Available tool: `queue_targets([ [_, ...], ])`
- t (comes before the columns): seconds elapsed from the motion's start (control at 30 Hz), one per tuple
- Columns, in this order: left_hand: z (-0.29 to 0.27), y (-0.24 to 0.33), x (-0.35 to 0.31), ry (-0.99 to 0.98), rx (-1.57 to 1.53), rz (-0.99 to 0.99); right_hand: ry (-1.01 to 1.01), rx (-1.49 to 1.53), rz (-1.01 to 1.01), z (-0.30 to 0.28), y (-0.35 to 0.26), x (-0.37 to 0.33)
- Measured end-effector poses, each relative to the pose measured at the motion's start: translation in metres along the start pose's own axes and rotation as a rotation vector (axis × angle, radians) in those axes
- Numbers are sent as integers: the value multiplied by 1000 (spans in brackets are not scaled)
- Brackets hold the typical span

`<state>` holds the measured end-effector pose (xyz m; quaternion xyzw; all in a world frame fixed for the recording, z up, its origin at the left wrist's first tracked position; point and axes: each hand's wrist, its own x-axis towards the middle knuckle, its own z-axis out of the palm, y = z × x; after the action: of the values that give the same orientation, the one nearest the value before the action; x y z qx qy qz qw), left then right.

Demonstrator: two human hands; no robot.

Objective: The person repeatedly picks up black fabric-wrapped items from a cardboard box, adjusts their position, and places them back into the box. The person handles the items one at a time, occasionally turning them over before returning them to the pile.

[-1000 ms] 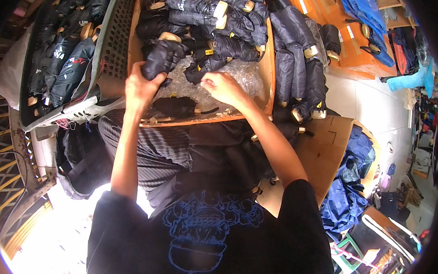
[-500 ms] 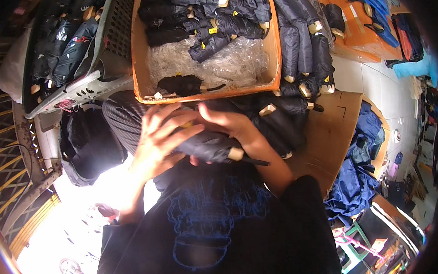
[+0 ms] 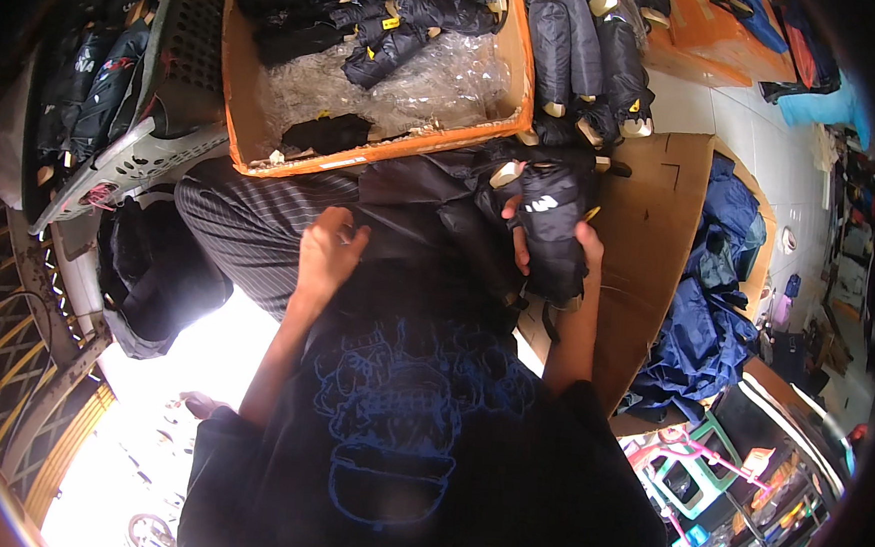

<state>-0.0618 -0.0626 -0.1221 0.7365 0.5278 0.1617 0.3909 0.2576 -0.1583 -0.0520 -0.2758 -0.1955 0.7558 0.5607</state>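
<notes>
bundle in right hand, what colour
The bundle is black with some white, shown in the head view.

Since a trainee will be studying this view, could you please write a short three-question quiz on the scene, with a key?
1. Which of the person's hands holds a black folded umbrella?
2. True or false: wrinkled clear plastic lies inside the orange-rimmed box.
3. What colour is the crumpled fabric beside the brown cardboard? A) red B) blue C) green

Key: 1. The right hand; 2. True; 3. B.
</notes>
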Motion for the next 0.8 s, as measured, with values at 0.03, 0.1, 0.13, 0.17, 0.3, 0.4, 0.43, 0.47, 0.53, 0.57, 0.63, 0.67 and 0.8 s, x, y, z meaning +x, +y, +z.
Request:
queue_targets([
  [0.03, -13, 7, 0, 46, -16, -59, 27, -110, 134, 0, 0, -2],
  [0.1, -37, -12, 1, 129, -103, -108, 104, -375, 444, 6, 10, -11],
  [0.13, -54, -18, 4, 132, -159, -137, 129, -548, 551, 15, 19, -8],
  [0.17, -65, -15, 4, 128, -155, -137, 137, -715, 671, 23, 27, -3],
  [0.3, -88, -15, 3, 161, -130, -113, 171, -763, 577, 27, 39, -10],
  [0.4, -92, -14, 0, 164, -143, -129, 245, -757, 470, 39, 19, -23],
  [0.43, -91, -12, 0, 154, -147, -140, 263, -777, 388, 39, 18, -28],
  [0.47, -89, -8, 0, 147, -164, -121, 278, -797, 306, 37, 18, -32],
  [0.53, -84, 3, 0, 142, -195, -86, 340, -799, 256, 31, 14, -37],
  [0.57, -85, 12, -2, 127, -200, -84, 388, -781, 288, 27, 11, -39],
  [0.63, -80, 16, -6, 163, -268, -110, 448, -634, 298, 25, 11, -37],
  [0.67, -78, 21, -8, 181, -298, -125, 457, -501, 279, 26, 16, -37],
  [0.8, -72, 52, -12, 376, -360, -69, 195, -141, 175, 32, 49, -14],
])
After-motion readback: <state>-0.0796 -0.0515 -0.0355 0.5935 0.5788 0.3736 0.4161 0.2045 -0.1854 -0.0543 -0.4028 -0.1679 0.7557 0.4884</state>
